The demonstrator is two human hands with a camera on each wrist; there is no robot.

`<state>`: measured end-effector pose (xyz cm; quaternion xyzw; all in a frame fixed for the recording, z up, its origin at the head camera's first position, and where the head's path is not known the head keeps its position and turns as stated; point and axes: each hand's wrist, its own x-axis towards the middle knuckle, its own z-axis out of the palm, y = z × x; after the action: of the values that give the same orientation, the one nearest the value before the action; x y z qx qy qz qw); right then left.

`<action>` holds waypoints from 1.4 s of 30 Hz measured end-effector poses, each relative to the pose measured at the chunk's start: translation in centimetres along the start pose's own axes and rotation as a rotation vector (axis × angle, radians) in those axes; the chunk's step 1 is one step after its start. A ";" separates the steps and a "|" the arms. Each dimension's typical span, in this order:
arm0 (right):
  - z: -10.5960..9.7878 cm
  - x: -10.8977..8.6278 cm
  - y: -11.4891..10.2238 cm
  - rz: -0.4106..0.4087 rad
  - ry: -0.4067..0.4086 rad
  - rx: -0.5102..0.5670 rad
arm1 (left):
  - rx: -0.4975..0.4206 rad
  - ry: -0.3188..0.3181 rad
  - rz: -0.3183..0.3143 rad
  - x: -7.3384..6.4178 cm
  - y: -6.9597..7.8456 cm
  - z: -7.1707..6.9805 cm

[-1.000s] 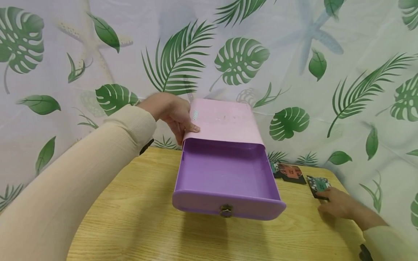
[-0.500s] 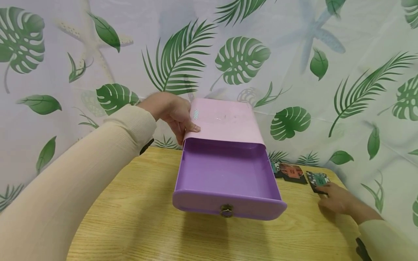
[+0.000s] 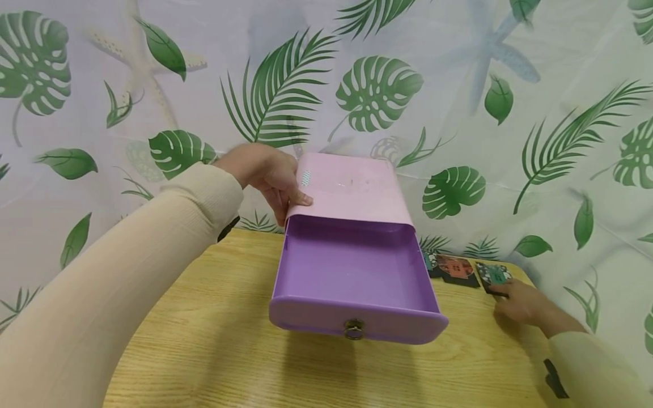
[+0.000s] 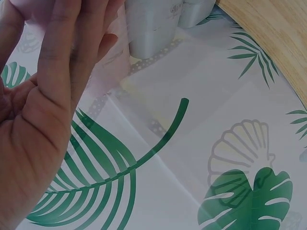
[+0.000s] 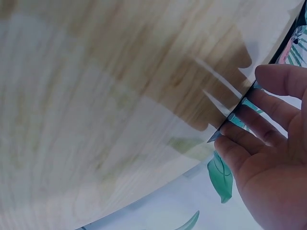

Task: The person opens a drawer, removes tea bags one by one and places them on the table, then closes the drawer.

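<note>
In the head view, my left hand [image 3: 278, 178] holds a pink desktop drawer box [image 3: 352, 190] by its left side, the thumb on its top face. The box is tilted up off the table, and its purple drawer [image 3: 352, 272] is pulled out with nothing in it; a small ring pull is on the front. At the right end of the table, the fingers of my right hand [image 3: 522, 306] rest on a flat dark packet [image 3: 494, 273] with a green label. The right wrist view shows these fingers [image 5: 240, 139] fairly straight along the packet's edge.
A dark packet with an orange label [image 3: 456, 269] lies left of the green one, and another [image 3: 431, 263] is partly hidden by the drawer. The wooden table [image 3: 219, 328] ends at a leaf-print cloth [image 3: 377, 34]. Pale containers [image 4: 153, 28] show in the left wrist view.
My right hand has slid the green-labelled packet back and slightly left, closer to the orange-labelled one. My left hand and the drawer box have stayed put.
</note>
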<state>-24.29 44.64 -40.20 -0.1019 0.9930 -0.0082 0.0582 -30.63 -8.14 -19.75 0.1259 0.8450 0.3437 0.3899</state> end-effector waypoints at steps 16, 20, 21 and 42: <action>0.1 0.6 0.0 0.015 0.048 0.017 | 0.003 0.000 0.004 -0.3 -0.1 -0.1; 0.4 0.6 0.0 -0.002 0.074 0.021 | 0.008 -0.004 0.002 -0.4 -0.2 0.1; 0.5 0.5 0.1 -0.004 0.085 0.031 | 0.016 -0.003 0.000 -0.4 -0.2 0.1; -6.1 -0.8 -6.5 -0.023 0.349 0.115 | 0.018 0.006 0.016 -0.4 -0.3 0.2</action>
<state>-22.89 38.49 -33.91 -0.1067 0.9848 -0.0832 -0.1093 -30.19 -8.39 -19.81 0.1349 0.8482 0.3396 0.3835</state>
